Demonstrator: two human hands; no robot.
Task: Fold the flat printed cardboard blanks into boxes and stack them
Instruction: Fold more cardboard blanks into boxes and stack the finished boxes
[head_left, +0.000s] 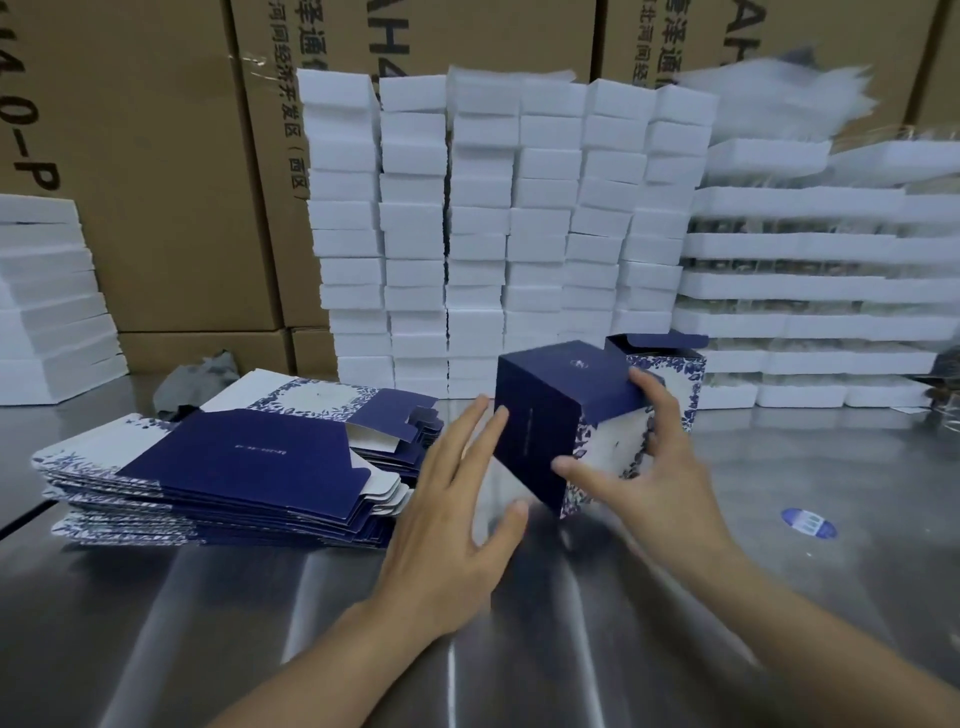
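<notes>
Grips a box (550, 415) with the right hand (644, 467): thumb against the near lower corner, fingers curled over the dark blue top. Holds it tilted, one corner down toward the surface (519, 623); cannot tell whether it touches there. Spreads the left hand (457, 499) beside it, fingers straight and apart, tips at the blue left face, contact unclear, nothing held. White with blue floral print on the box's right face.

Just behind, by the right fingers: a second box (670, 374), upright on the surface, top flaps open. To the left, near the left hand: blanks (223, 467) in a loose flat stack, blue and white, edges fanned. Past the stack, a crumpled grey rag (200, 374). To the right on the steel, well apart, a round blue sticker (809, 522). Along the back, white foam blocks (493, 234) in tall columns, white trays (805, 291) layered to the right, brown cartons (156, 156) with black print behind everything.
</notes>
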